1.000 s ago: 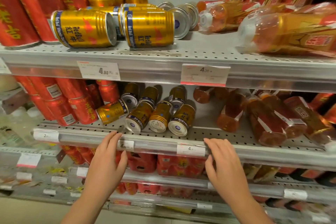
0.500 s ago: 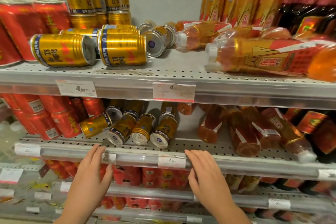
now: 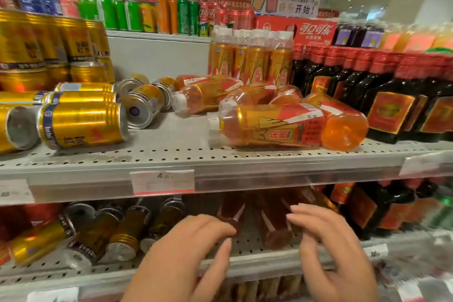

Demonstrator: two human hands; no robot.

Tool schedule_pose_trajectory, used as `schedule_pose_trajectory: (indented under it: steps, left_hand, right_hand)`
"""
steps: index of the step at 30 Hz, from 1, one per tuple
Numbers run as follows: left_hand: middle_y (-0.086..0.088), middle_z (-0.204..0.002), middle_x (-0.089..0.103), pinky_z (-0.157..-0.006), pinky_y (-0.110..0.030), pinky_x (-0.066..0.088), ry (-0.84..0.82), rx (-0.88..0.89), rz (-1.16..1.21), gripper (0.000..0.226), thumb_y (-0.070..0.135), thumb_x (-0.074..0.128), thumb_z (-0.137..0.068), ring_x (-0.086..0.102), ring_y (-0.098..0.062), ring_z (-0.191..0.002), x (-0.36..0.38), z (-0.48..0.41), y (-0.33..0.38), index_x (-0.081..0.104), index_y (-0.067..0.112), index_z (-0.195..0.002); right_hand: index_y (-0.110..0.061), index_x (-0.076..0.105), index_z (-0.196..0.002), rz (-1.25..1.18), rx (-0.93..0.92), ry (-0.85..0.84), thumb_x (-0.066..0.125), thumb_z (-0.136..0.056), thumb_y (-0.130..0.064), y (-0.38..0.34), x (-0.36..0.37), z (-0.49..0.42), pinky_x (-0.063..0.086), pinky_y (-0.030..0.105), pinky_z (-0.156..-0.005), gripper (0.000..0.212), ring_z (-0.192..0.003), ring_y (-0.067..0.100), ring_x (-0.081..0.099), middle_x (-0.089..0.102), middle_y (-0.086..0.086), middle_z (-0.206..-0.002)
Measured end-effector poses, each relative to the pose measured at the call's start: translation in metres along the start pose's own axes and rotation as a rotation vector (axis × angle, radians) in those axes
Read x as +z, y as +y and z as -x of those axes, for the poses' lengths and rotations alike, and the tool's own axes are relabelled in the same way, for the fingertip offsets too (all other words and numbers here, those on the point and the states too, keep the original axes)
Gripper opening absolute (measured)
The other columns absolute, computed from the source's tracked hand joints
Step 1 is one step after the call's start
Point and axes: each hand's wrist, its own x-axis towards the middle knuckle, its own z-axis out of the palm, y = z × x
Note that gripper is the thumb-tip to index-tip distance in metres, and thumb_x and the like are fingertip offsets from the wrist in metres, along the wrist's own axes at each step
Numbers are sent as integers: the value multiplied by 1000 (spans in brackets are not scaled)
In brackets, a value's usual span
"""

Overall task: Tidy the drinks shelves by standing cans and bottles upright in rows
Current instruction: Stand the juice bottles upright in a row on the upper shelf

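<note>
Several gold cans [image 3: 83, 125] lie on their sides at the left of the upper shelf [image 3: 171, 154]. To their right, orange drink bottles [image 3: 282, 127] with white caps lie toppled, one at the front and more behind. On the lower shelf [image 3: 245, 267], more gold cans [image 3: 122, 235] and reddish-brown bottles [image 3: 274, 223] lie tipped over. My left hand [image 3: 186, 257] and my right hand [image 3: 331, 247] hover in front of the lower shelf with fingers loosely bent, holding nothing.
Gold cans [image 3: 49, 41] stand stacked at the upper left. Upright orange bottles [image 3: 250, 56] and dark bottles with red caps [image 3: 382, 91] stand at the back right. A price tag [image 3: 163, 182] hangs on the upper shelf's rail. Green, orange and red cans [image 3: 171, 17] line the top.
The view has tilted up, bringing the upper shelf to the middle. Both hands have lifted off the lower shelf's rail and their fingers have bent loosely.
</note>
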Motion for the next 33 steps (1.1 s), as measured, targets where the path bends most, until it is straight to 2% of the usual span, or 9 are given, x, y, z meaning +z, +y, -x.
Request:
schedule_pose_trajectory:
  steps: [6, 9, 13, 16, 19, 22, 27, 30, 33]
  left_hand:
    - [15, -114, 64, -92, -19, 45, 139, 282, -35, 26, 36, 52, -98, 56, -1, -108, -18, -95, 62, 69, 27, -115]
    - [4, -122, 64, -98, -28, 46, 202, 250, -196, 29, 33, 56, -97, 55, -13, -114, -19, -139, 74, 68, 20, -120]
    - [6, -132, 59, -102, -32, 41, 166, 67, -358, 45, 52, 46, -97, 52, -14, -121, -13, -164, 79, 59, 27, -132]
    - [9, -133, 60, -99, -30, 39, 157, -21, -400, 50, 61, 38, -99, 52, -12, -119, -8, -167, 79, 55, 31, -135]
    - [13, -136, 58, -104, -33, 38, 153, -44, -409, 54, 67, 33, -98, 51, -11, -123, -6, -166, 79, 53, 35, -137]
    - [11, -137, 56, -107, -39, 40, 198, -84, -399, 61, 69, 34, -94, 49, -13, -126, -13, -163, 74, 55, 33, -138]
    - [-1, -127, 60, -95, -44, 46, 341, -205, -539, 61, 69, 38, -97, 54, -22, -117, -35, -157, 53, 61, 22, -129]
    - [3, -115, 65, -79, -38, 48, 184, -439, -629, 88, 93, 15, -82, 59, -20, -104, -51, -163, 40, 59, 31, -127]
    - [22, -98, 65, -69, -29, 44, 8, -536, -401, 104, 104, 0, -62, 59, -2, -85, -57, -169, 32, 63, 40, -116]
  right_hand:
    - [-24, 64, -120, 39, -36, 93, 49, -96, -23, 32, -50, -77, 38, 24, -107, 28, -125, 11, 53, 58, -14, -126]
    - [-23, 56, -129, 83, -31, 69, 50, -98, -26, 55, -64, -114, 39, 25, -106, 32, -126, 8, 49, 53, -13, -126]
    - [-35, 43, -142, 113, 53, -83, 51, -99, -50, 78, -76, -152, 38, 17, -97, 46, -120, 0, 45, 35, -27, -124]
    - [-57, 34, -139, 136, 228, -297, 40, -90, -77, 83, -77, -170, 41, 27, -85, 53, -110, 2, 48, 40, -18, -131]
    - [-59, 33, -139, 160, 307, -424, 22, -79, -94, 83, -75, -178, 45, 36, -82, 71, -114, 15, 55, 49, -9, -133]
    - [-55, 33, -140, 172, 350, -486, 11, -70, -100, 76, -77, -185, 50, 40, -84, 86, -112, 17, 59, 58, -9, -125]
    - [-46, 37, -138, 270, 412, -589, 3, -71, -97, 70, -80, -211, 46, 31, -60, 91, -73, 8, 63, 66, -15, -82]
    - [-35, 28, -151, 324, 495, -691, 14, -75, -95, 77, -77, -233, 42, 29, -65, 98, -87, 14, 58, 65, -7, -113]
    - [-27, 25, -155, 289, 554, -708, 30, -70, -97, 84, -69, -246, 37, 32, -73, 111, -102, 22, 52, 54, 4, -142]
